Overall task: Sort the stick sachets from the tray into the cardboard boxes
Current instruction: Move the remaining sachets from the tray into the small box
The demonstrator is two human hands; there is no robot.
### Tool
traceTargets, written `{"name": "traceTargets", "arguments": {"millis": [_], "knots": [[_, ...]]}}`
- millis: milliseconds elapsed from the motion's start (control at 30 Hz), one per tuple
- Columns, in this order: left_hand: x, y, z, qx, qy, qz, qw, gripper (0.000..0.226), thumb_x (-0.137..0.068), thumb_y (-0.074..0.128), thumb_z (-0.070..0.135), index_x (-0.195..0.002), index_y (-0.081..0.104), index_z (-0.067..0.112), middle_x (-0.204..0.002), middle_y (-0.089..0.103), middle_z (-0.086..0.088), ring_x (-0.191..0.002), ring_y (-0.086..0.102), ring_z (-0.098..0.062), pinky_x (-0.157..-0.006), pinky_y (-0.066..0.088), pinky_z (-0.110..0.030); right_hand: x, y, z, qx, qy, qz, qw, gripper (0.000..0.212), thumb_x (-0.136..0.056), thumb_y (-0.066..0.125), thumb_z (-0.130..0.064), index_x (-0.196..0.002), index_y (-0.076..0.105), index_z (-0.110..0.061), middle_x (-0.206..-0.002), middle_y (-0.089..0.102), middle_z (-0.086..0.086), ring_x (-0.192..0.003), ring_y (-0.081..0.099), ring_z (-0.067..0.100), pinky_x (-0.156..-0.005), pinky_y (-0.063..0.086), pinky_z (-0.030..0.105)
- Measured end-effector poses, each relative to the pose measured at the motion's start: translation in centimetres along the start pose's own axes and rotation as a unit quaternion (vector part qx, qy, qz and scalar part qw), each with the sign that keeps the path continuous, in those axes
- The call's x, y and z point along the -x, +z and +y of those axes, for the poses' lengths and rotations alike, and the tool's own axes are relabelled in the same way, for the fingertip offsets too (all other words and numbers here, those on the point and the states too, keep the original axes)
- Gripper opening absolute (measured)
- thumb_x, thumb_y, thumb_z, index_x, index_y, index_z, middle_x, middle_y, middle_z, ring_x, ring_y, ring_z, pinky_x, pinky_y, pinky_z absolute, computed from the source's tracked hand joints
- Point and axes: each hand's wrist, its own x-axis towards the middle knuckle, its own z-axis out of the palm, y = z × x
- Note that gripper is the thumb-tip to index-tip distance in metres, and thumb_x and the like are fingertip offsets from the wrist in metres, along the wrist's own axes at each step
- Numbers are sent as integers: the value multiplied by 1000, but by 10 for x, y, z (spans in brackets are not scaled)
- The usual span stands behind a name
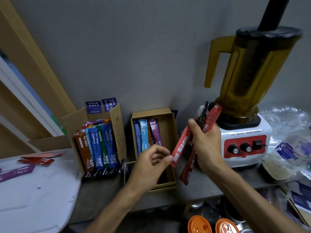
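A white flat tray (33,190) lies at the left edge of the grey countertop (104,195). On its far part rest a few loose red sachets (40,159) and one purple sachet (16,173). Just right of the tray, at the back edge by the wall, stands a tall open cardboard box (71,125). It is packed with upright brown, blue and green sachets (99,148).

Beside it lies a shallow cardboard box (168,130), with blue, light-blue and purple sachets (145,135) along its left side. A second shallow cardboard box (170,184) sits directly in front of it, partly hidden by the left hand (151,163).

The left hand is above these two boxes with its fingers curled. Its thumb and forefinger pinch the lower end of a single red stick sachet (180,147). The upper part of this sachet passes under the thumb of the right hand (207,143). The right hand is clenched around a bundle of red and black stick sachets (211,118), held tilted in the air in front of the blender.

The white blender base with a red panel (244,132) carries an amber plastic jug (252,73). Crumpled clear plastic bags (289,132) lie at the right edge. Two orange round lids (200,224) show below the front edge.
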Motion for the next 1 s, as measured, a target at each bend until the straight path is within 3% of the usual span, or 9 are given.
{"name": "traceTargets", "arguments": {"millis": [100,200,333,467,600,667,733,833,1000], "knots": [[2,-8,2,30,-44,-30,998,29,-88,71,24,-115,62,20,-100,74,0,-92,72,-9,-73,55,-19,3,5,-2,-64,24,-11,998,11,-98,62,-24,-100,60,-13,-85,73,14,-80,75,25,-73,62,34],[6,-13,3,41,-55,-33,997,23,-89,71,22,-111,66,15,-98,73,-3,-89,73,-14,-71,56,-21,5,10,-1,-77,44,-30,996,13,-97,63,-24,-101,62,-12,-83,73,13,-81,75,24,-75,61,34],[12,-23,6,71,-50,19,996,18,-93,64,23,-108,64,13,-93,72,-5,-78,71,-16,-64,53,-21,3,6,4,31,37,-43,998,15,-95,65,-27,-86,65,-14,-72,67,4,-65,68,13,-63,54,27],[12,-40,14,107,-7,79,991,15,-98,55,18,-112,57,22,-73,66,-2,-61,61,-15,-55,48,-20,7,-1,11,92,84,-144,982,16,-96,63,-21,-92,68,-7,-67,69,1,-57,63,11,-54,49,23],[6,-50,27,151,33,55,986,33,-86,62,30,-114,63,15,-83,72,-5,-76,70,-20,-65,54,-23,8,-5,10,103,152,-213,960,22,-98,61,-20,-90,70,-1,-72,70,6,-54,58,12,-54,49,25],[-2,-54,30,116,43,75,989,28,-86,65,26,-110,63,11,-83,73,-6,-73,71,-18,-61,53,-21,8,-7,9,83,172,-258,947,25,-98,60,-24,-94,70,-1,-75,72,6,-54,57,13,-54,48,25],[-14,-56,31,41,54,126,990,17,-93,63,24,-102,64,10,-69,70,1,-57,65,-6,-51,46,-15,10,-8,7,69,164,-300,937,27,-97,62,-28,-95,69,-2,-69,71,1,-52,56,13,-52,46,23],[-32,-60,33,-3,51,169,984,22,-95,62,29,-97,64,7,-62,65,7,-50,59,1,-47,40,-9,13,-8,6,84,134,-324,933,19,-91,69,-23,-94,68,-4,-67,68,0,-54,57,14,-53,48,24],[-45,-54,26,144,-38,159,976,33,-94,62,39,-98,64,6,-67,55,3,-53,48,-3,-50,40,-16,13,-5,10,54,151,-316,935,13,-93,66,-19,-90,67,-6,-68,65,4,-54,58,11,-53,48,22]]}}
